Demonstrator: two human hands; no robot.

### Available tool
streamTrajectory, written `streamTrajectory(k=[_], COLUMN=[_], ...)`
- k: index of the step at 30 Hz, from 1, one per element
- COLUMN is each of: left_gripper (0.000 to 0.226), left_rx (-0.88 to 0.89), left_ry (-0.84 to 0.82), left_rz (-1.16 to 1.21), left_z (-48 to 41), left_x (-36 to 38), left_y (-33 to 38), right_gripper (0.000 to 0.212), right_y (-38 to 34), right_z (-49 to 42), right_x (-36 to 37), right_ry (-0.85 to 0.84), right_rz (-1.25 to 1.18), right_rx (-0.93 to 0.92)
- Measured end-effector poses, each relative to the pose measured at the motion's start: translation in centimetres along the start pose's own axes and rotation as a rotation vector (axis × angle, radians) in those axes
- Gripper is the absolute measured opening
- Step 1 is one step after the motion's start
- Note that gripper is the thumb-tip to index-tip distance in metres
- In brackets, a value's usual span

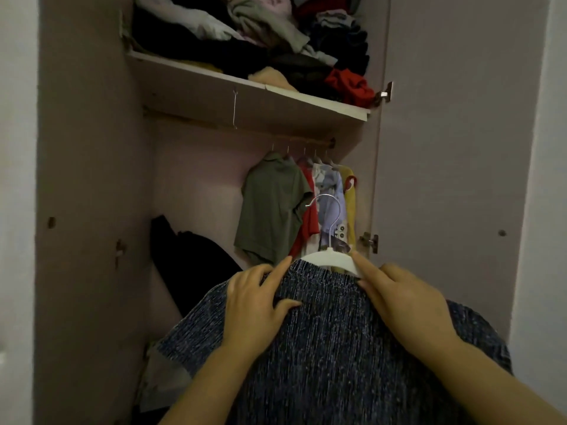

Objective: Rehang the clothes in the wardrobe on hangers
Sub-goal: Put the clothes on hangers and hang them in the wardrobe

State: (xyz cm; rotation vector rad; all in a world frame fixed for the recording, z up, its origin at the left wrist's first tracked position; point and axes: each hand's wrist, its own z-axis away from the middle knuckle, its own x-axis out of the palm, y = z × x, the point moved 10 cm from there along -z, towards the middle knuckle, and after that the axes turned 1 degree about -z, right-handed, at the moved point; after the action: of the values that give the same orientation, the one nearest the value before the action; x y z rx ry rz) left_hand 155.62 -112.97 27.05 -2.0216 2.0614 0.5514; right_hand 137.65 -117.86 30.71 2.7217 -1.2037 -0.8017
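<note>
Wardrobe [196,179] open; left fingers [277,271] grip sweater [331,332], right fingers [363,265] hold hanger [328,257].

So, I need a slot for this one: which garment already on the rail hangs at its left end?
The olive-green polo shirt; the red top, pale blue shirt and yellow garment all hang to its right.

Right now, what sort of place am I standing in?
Probably a home bedroom, at an open wardrobe: a rail of hung shirts, a shelf piled with loose clothes, and the left hand and right hand holding a blue knit top on a white hanger.
</note>
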Motion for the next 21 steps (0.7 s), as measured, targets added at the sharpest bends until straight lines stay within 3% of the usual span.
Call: streamTrajectory(k=[14,21], left_gripper=[0.070,0.070], left_rx=[-0.111,-0.111], left_ry=[0.004,0.045], left_rz=[-0.155,-0.155], left_z=[-13.3,-21.7], left_x=[11.7,18.0], left_y=[-13.7,-23.6], right_gripper=[0.047,0.051], right_y=[4.1,4.3], right_z=[-15.2,-25.3], right_x=[19.3,29.7], right_ry=[0.000,0.014], right_rz=[-0.133,0.029], right_rx=[-0.062,-0.095])
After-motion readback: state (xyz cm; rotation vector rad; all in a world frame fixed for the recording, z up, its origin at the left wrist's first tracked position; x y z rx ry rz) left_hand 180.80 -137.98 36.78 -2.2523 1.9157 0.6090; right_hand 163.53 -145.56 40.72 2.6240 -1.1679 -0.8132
